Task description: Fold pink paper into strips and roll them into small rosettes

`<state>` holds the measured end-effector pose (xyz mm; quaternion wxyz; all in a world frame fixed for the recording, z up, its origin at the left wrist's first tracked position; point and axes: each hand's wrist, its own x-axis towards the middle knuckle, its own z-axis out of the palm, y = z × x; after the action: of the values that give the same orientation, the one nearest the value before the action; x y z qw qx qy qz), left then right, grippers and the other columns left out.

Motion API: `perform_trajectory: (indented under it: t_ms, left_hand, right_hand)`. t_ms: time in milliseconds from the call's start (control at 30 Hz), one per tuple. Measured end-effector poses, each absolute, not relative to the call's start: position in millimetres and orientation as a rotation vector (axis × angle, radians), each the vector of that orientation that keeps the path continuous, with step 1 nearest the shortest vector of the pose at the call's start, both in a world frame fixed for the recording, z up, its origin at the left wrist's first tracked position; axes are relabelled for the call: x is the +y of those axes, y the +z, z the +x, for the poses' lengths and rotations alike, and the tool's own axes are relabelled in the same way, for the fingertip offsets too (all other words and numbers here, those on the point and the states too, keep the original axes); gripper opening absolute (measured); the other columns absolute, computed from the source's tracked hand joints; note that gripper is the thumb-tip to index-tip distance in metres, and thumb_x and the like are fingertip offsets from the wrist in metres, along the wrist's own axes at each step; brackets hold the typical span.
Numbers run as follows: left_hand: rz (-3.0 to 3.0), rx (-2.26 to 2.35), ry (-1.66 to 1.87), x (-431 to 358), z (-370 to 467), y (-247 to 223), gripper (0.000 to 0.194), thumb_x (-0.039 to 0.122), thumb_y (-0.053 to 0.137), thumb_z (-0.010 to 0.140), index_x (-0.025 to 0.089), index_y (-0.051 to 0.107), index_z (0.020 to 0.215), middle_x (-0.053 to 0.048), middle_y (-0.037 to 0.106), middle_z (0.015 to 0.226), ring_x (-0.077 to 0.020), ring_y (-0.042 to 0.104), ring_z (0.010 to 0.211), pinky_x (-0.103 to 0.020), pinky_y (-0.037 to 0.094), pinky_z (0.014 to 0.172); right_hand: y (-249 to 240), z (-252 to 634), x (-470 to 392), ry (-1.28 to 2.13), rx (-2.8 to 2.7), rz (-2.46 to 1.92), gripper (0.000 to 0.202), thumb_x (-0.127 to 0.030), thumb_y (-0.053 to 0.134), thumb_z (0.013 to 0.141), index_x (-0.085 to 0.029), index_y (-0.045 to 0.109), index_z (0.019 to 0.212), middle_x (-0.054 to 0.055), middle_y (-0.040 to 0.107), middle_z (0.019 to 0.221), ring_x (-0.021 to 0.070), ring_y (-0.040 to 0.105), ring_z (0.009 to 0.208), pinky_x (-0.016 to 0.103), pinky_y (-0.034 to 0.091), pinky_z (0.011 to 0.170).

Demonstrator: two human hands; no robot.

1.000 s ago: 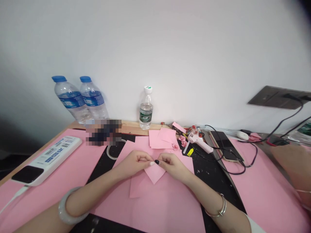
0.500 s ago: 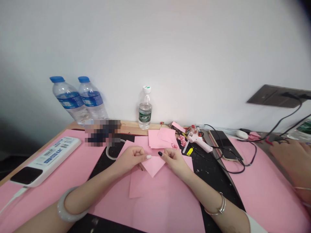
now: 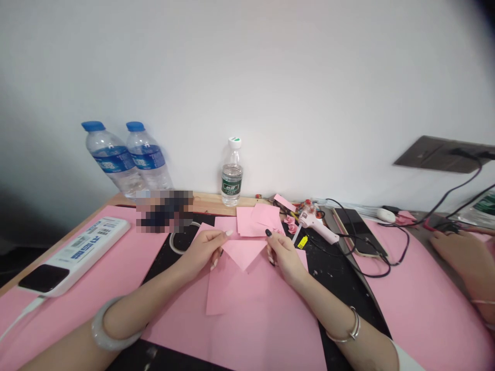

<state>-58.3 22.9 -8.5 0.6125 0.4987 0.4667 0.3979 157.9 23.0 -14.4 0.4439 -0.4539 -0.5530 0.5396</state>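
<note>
Folded pink paper (image 3: pixel 243 254), point toward the near side, was up between both hands, over the pink sheets (image 3: pixel 266 330) mid-counter (image 3: pixel 211 204). Left hand (image 3: pixel 207 248) had its grip pinching the left corner, right hand (image 3: pixel 285 256) the right corner, thumbs on top. Tight on the far side: small pink squares (image 3: pixel 247 222) sat just beyond the fold, with paper roses (image 3: pixel 289 224) crowding in by the right fingertips. Glue gun (image 3: pixel 324 230) lay right of those, nozzle toward the right hand, yellow tag (image 3: pixel 302 242) just beside it. Black cable (image 3: pixel 388 276) looped across the black mat (image 3: pixel 336 304) and over the phone (image 3: pixel 361 234) farther right. Far side: small bottle (image 3: pixel 231 180) upright near the wall, two blue-capped bottles (image 3: pixel 145 159) far left. White device (image 3: pixel 79 255) sat left, well apart from the hands. Co-worker's hand (image 3: pixel 454 252) was at far right, contact unclear.
</note>
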Motion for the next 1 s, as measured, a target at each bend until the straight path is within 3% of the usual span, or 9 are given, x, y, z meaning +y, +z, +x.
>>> perform_trajectory:
  t_ms: [100,200,267,500,667,800,1000]
  left_hand:
    - [1.049,1.041,0.972,25,-58,-11,0.044,0.047,0.060,0.080,0.019,0.044,0.051,0.008,0.041,0.029,-0.0063,0.034,0.025,-0.019,0.025,0.033]
    - [0.963,1.002,1.011,25,-56,-11,0.041,0.046,0.062,0.079,0.019,0.046,0.052,0.009,0.038,0.028,-0.0067,0.035,0.025,-0.019,0.025,0.033]
    - [0.923,0.988,1.035,24,-54,-9,0.040,0.045,0.063,0.077,0.019,0.045,0.052,0.009,0.036,0.029,-0.0069,0.036,0.025,-0.019,0.024,0.033]
    - [0.894,0.996,1.079,24,-55,-7,0.043,0.043,0.063,0.076,0.019,0.042,0.048,0.009,0.035,0.029,-0.0065,0.039,0.027,-0.019,0.026,0.036]
    - [0.918,0.999,1.061,26,-55,-9,0.044,0.044,0.061,0.078,0.019,0.041,0.047,0.009,0.035,0.030,-0.0073,0.042,0.028,-0.019,0.028,0.037]
    - [0.985,0.994,1.002,24,-55,-10,0.044,0.046,0.058,0.081,0.019,0.045,0.050,0.008,0.037,0.030,-0.0095,0.045,0.029,-0.020,0.033,0.036]
    - [1.179,0.968,0.841,20,-53,-11,0.047,0.055,0.048,0.087,0.018,0.052,0.060,0.003,0.051,0.038,-0.0149,0.057,0.038,-0.024,0.044,0.043]
  right_hand:
    - [-14,158,23,1.350,-1.351,-1.020,0.017,-0.034,0.051,0.084,-0.019,0.055,0.090,-0.001,0.058,0.067,0.0086,0.042,0.042,0.020,0.027,0.038]
    - [-13,158,20,1.243,-1.476,-0.944,0.046,-0.013,0.051,0.072,-0.023,0.051,0.117,0.005,0.062,0.100,0.0122,0.055,0.066,0.019,0.037,0.045]
    - [-12,157,18,1.132,-1.622,-0.949,0.054,-0.006,0.049,0.069,-0.023,0.052,0.121,0.006,0.061,0.106,0.0149,0.056,0.079,0.020,0.041,0.052]
    - [-9,158,12,1.051,-1.816,-0.995,0.056,-0.006,0.043,0.069,-0.019,0.055,0.122,0.010,0.065,0.107,0.0182,0.060,0.080,0.023,0.044,0.053]
    - [-9,156,13,1.005,-1.771,-1.031,0.041,-0.015,0.050,0.076,-0.017,0.061,0.115,0.012,0.066,0.113,0.0209,0.063,0.087,0.027,0.049,0.060]
    - [-12,155,15,0.966,-1.763,-1.061,0.035,-0.015,0.051,0.076,-0.018,0.065,0.108,0.010,0.070,0.108,0.0190,0.064,0.081,0.027,0.049,0.061]
    - [-16,156,18,0.972,-1.707,-1.143,0.017,-0.022,0.052,0.080,-0.016,0.068,0.080,0.003,0.066,0.068,0.0126,0.053,0.052,0.023,0.037,0.047]
